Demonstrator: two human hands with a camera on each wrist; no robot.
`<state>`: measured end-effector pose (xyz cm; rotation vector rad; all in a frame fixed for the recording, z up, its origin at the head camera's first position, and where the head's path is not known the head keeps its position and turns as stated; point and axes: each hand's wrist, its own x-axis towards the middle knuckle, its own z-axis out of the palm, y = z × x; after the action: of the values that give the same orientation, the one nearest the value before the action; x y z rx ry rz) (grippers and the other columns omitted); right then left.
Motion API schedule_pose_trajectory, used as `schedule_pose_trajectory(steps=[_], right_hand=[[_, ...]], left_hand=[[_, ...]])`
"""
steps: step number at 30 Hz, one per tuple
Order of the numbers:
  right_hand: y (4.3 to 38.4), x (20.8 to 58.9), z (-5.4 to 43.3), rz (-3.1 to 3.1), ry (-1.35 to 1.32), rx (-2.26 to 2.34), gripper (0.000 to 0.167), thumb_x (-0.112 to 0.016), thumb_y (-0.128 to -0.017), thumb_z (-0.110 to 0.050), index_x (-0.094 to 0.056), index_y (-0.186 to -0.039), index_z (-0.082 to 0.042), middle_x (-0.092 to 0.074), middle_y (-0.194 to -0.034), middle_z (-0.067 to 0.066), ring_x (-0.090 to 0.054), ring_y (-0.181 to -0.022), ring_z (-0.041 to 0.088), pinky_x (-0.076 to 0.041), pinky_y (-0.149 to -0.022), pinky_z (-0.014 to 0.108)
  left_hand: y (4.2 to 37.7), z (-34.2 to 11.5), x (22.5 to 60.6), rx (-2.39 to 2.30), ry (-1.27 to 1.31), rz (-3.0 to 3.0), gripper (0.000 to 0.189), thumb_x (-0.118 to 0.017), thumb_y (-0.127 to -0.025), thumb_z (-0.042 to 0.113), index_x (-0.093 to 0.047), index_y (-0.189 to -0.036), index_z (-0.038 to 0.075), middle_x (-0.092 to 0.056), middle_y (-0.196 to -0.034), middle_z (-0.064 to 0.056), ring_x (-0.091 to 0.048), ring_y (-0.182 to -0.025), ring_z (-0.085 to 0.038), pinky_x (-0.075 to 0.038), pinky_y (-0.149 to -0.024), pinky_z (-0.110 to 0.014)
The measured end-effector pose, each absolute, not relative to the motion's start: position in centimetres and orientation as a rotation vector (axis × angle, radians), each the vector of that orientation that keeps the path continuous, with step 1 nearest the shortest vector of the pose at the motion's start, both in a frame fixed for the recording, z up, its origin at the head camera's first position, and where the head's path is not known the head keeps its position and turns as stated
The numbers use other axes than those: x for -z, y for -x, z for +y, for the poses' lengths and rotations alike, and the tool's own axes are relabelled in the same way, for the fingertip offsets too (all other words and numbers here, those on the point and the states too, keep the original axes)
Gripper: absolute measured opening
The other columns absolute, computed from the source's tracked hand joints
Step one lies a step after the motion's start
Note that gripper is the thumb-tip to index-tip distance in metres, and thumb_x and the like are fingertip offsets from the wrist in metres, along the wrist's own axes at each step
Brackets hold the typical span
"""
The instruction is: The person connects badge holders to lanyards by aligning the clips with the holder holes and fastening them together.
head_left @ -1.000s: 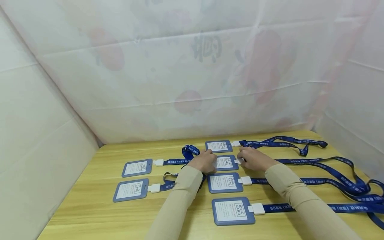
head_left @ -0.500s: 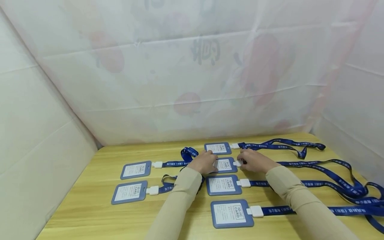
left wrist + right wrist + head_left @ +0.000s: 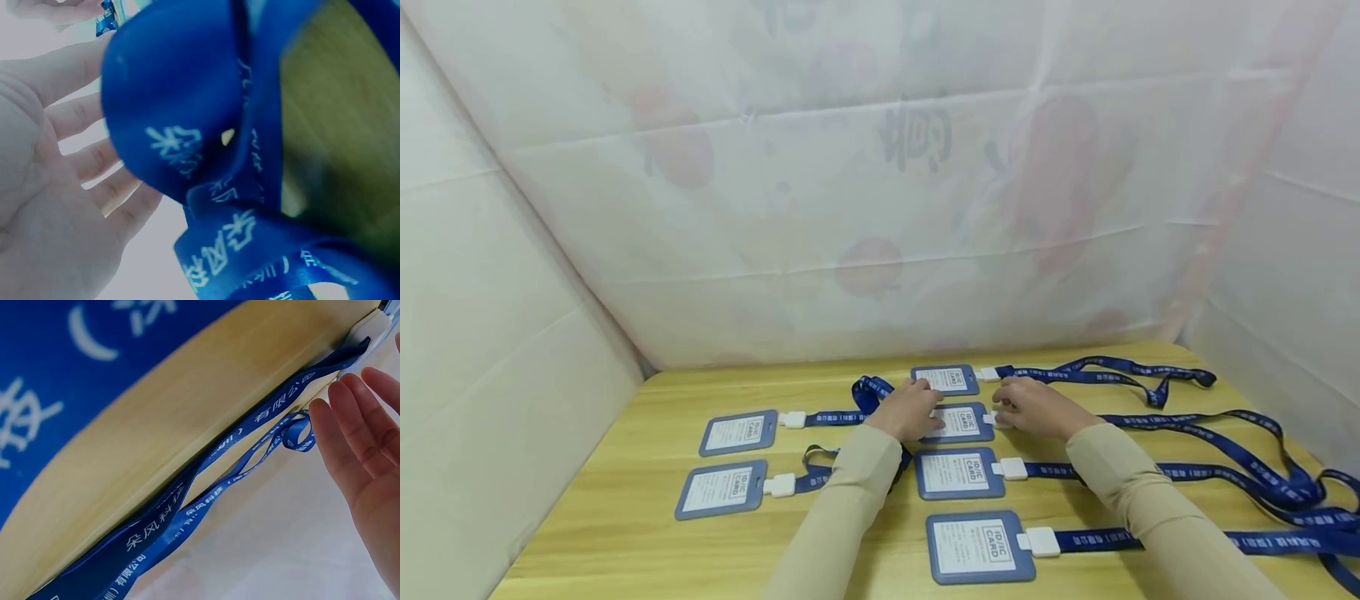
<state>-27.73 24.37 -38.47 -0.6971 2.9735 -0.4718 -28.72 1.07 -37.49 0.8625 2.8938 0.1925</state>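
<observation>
We are seeing the badge holder (image 3: pixel 958 422) lying flat and card side up on the bench (image 3: pixel 617 542), between both hands, second from the back in a column of four. The three other holders (image 3: pixel 980 547) in that column are lying with their clips pointing right and their blue lanyards (image 3: pixel 1097 540) trailing off that way, presumably so the straps are not covering the cards. Two more holders (image 3: pixel 737 432) are sitting to the left. The left hand (image 3: pixel 910 410) is resting at the holder's left edge and the right hand (image 3: pixel 1037 406) is standing by its white clip (image 3: pixel 1002 418), probably steadying it from opposite ends. Both sets of fingers are spreading loosely, nearly straight, in the wrist views; we are not able to tell whether the right ones are touching the clip. Both forearms are slanting inward, palms facing each other.
</observation>
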Motion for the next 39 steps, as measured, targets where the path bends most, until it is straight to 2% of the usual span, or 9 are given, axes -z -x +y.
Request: schedule_pose_trajectory(steps=[6, 16, 25, 39], right_hand=[[27.6, 38.5, 24.3, 2.994, 0.645, 0.478, 0.025, -0.071, -0.095, -0.013, -0.072, -0.114, 0.002, -0.066, -0.112, 0.013, -0.061, -0.099, 0.028, -0.054, -0.091, 0.049], [27.8, 38.3, 24.2, 3.053, 0.690, 0.457, 0.024, -0.072, -0.095, -0.012, -0.072, -0.114, 0.003, -0.066, -0.109, 0.014, -0.063, -0.099, 0.029, -0.054, -0.090, 0.050], [28.3, 38.3, 24.2, 3.066, 0.633, 0.453, 0.027, -0.071, -0.095, -0.012, -0.071, -0.118, 0.004, -0.063, -0.122, 0.022, -0.061, -0.110, 0.039, -0.051, -0.094, 0.056], [29.3, 38.4, 23.7, 3.078, 0.654, 0.555, 0.026, -0.069, -0.095, -0.008, -0.070, -0.116, 0.006, -0.066, -0.116, 0.021, -0.065, -0.103, 0.036, -0.054, -0.088, 0.051]], left_hand=[[28.8, 1.0, 37.6, -0.201, -0.880, 2.909, 0.040, -0.067, -0.100, 0.031, -0.065, -0.136, 0.013, -0.060, -0.134, -0.005, -0.053, -0.121, -0.022, -0.043, -0.105, -0.034], [28.9, 0.9, 37.9, -0.199, -0.894, 2.931, 0.039, -0.067, -0.100, 0.030, -0.066, -0.135, 0.013, -0.060, -0.133, -0.006, -0.053, -0.119, -0.022, -0.044, -0.103, -0.034], [29.1, 1.2, 37.7, -0.238, -0.866, 2.963, 0.036, -0.069, -0.099, 0.028, -0.068, -0.132, 0.013, -0.060, -0.132, -0.006, -0.052, -0.121, -0.023, -0.046, -0.102, -0.037], [29.8, 0.6, 37.6, -0.273, -0.835, 2.977, 0.038, -0.065, -0.101, 0.025, -0.064, -0.136, 0.011, -0.058, -0.138, -0.008, -0.052, -0.127, -0.026, -0.043, -0.107, -0.041]])
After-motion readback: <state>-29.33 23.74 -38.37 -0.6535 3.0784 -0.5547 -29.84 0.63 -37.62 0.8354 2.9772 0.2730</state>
